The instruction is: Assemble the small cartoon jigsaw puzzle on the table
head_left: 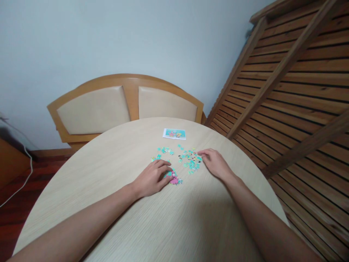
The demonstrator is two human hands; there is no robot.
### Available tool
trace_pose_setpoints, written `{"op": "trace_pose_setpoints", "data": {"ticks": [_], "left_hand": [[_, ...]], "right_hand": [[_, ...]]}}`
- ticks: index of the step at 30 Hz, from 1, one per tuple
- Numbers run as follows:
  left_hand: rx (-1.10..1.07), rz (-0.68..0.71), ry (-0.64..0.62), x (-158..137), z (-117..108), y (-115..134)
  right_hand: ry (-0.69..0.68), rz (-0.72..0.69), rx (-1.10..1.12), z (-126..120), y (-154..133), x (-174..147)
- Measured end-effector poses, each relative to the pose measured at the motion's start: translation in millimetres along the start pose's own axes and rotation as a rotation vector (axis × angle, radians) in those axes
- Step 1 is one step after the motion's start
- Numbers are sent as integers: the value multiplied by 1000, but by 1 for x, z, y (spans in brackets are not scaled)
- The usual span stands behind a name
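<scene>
A partly joined jigsaw puzzle section [174,179] with a pink cartoon figure lies flat on the table. My left hand [153,177] rests at its left side, fingers apart and slightly bent, the thumb touching the pink part. Some of the section is hidden under those fingers. To the right, my right hand [217,163] reaches with stretched fingers to the edge of a heap of loose puzzle pieces [191,160], mostly turquoise with some yellow. No piece shows in its grasp. More loose pieces [165,150] lie scattered beyond my left hand.
A small picture card [175,134] with cartoon figures lies farther back on the round wooden table [114,174]. Behind the table stands a padded wooden headboard [130,98] against the wall. A slatted wooden panel [297,72] leans on the right. A white cable [29,163] hangs at left.
</scene>
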State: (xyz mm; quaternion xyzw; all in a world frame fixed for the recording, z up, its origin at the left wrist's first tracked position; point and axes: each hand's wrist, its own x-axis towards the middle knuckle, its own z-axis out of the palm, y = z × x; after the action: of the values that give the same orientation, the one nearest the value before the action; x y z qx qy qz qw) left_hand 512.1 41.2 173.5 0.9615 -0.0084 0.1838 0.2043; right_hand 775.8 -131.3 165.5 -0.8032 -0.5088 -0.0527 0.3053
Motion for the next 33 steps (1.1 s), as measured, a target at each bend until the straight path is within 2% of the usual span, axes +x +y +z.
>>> {"op": "trace_pose_setpoints", "data": {"ticks": [4, 9, 13, 19, 23, 27, 30, 33], "left_hand": [[3, 7, 7, 0, 2, -1], [-13, 66, -19, 1, -1, 3], [-9, 92, -38, 2, -3, 5], [-16, 115, -55, 1, -7, 3], [-24, 131, -88, -1, -10, 1], [-40, 123, -90, -1, -9, -1], [-53, 106, -58, 0, -6, -2], [-81, 15, 7, 0, -3, -2]], "right_hand": [[-16, -42, -40, 11, 2, 0], [-94, 59, -125, 15, -4, 0], [-44, 150, -187, 9, 1, 1], [-21, 121, -116, 4, 18, 3], [-6, 151, 9, 5, 19, 4], [55, 198, 167, 3, 9, 4], [95, 217, 338, 2, -11, 4], [43, 192, 638, 5, -42, 0]]}}
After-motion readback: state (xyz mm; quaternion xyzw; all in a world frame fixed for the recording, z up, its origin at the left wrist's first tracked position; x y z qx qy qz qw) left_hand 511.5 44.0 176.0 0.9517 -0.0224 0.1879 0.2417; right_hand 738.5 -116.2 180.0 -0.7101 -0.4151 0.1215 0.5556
